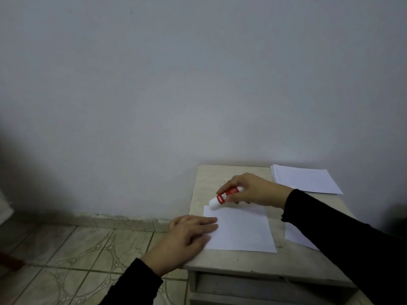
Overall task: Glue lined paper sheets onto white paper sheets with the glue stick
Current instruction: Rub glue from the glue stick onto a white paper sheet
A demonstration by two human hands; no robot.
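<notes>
The glue stick [224, 197], red-labelled with a white end, lies slanted in the right hand [253, 190], whose fingers curl around its upper half; the white end points down and left, at or just above the far left corner of the paper sheet [242, 230] lying in the middle of the desk [220, 175]. Whether that end is capped or bare glue, I cannot tell (it looks plain white from here). The left hand [189, 234] lies flat, fingers straight and together, pressing the sheet's near left edge against the desk.

Further out, a stack of white sheets [306, 179] sits at the far right corner by the wall, and another sheet [297, 236] shows just right of the central one, partly hidden under the black right sleeve.

The risk I see: the sheet is pinned only along one side, so a stroke dragged away from that hand may wrinkle the paper or skid it across the smooth top. Glue running past the edge would smear the desk, and the sleeve resting over the neighbouring sheet could drag it out of place.
</notes>
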